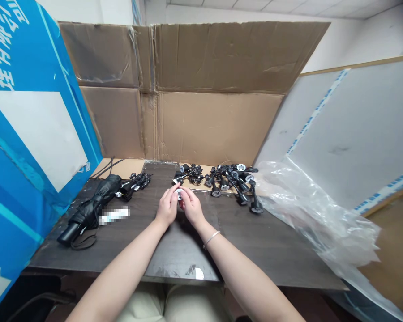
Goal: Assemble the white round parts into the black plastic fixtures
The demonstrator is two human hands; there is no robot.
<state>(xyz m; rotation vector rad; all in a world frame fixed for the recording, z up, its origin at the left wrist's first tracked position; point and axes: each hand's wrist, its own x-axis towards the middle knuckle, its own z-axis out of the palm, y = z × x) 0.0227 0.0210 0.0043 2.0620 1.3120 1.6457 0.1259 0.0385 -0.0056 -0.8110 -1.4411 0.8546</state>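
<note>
Above the middle of the dark table, my left hand (168,206) and my right hand (192,207) meet with bent fingers around a small part with a round white face (179,194). Its body is mostly hidden by my fingers and thumbs. Just beyond the fingertips lies a bunch of small black parts (195,173). To the right is a pile of black trumpet-shaped parts (231,177), some with white round faces. Another cluster of black pieces (139,181) rests on the left.
A folded black umbrella (93,205) lies at the left on the table (255,250), beside a blurred pale strip (114,215). Cardboard (218,127) stands along the back, a blue panel (77,129) at left. Clear plastic sheeting (309,205) drapes over the right edge.
</note>
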